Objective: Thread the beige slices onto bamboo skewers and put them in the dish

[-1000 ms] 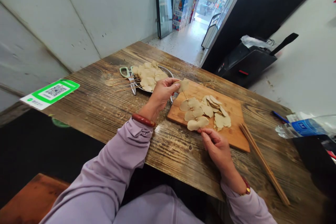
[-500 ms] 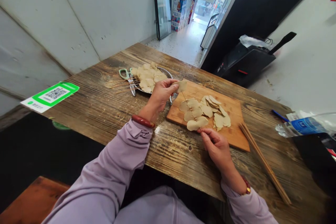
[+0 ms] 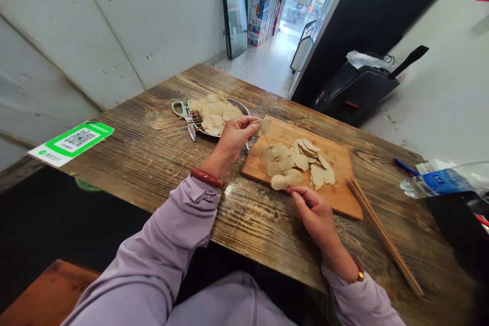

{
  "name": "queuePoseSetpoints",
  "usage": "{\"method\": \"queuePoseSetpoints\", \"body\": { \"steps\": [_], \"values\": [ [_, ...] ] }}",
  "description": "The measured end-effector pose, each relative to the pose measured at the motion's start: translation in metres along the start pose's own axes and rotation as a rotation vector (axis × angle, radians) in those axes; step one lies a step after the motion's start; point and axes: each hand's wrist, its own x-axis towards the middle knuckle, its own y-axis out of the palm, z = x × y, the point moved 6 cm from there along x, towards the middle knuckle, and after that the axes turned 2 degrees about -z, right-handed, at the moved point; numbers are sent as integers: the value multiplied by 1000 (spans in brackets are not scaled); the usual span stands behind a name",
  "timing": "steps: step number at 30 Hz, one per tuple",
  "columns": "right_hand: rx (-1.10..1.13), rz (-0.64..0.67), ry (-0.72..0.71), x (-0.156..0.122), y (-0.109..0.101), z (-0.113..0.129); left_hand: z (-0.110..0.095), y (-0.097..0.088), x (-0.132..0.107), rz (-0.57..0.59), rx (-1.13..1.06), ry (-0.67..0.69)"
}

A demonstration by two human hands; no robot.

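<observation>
My left hand (image 3: 239,135) pinches a thin pale slice (image 3: 263,126) at the far tip of a wooden skewer. My right hand (image 3: 311,206) grips the skewer's near end, just below a folded slice (image 3: 286,179). Several slices (image 3: 278,158) are threaded along the skewer between my hands, above the near left part of a wooden cutting board (image 3: 344,198). Loose round slices (image 3: 321,173) lie in a pile on the board. What kind of food the slices are, I cannot tell.
Left of the board, a metal plate (image 3: 244,108) holds filled skewers (image 3: 216,112), with green-handled scissors (image 3: 187,117) beside it. Bare skewers (image 3: 385,237) lie at the right, near a plastic bottle (image 3: 443,182). A QR-code card (image 3: 76,142) is at the table's left edge.
The view has shifted very slightly. Both hands keep the same hold on the slice and the skewer.
</observation>
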Motion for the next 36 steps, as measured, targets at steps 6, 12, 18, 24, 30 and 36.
{"method": "queuePoseSetpoints", "body": {
  "steps": [6,12,18,24,30,36],
  "values": [
    [55,-3,61,1,1,-4,2,5,-1,44,-4,-14],
    [69,-12,49,1,0,-4,7,4,0,52,-62,-52],
    [55,-20,31,1,-1,-6,14,3,2,66,-152,-146],
    [25,-36,0,1,-1,-6,15,6,1,82,-193,-187],
    [-13,-60,-49,1,-1,-3,15,8,1,99,-202,-175],
    [-23,-69,-68,2,0,-1,15,12,-1,111,-169,-158]
  ]
}}
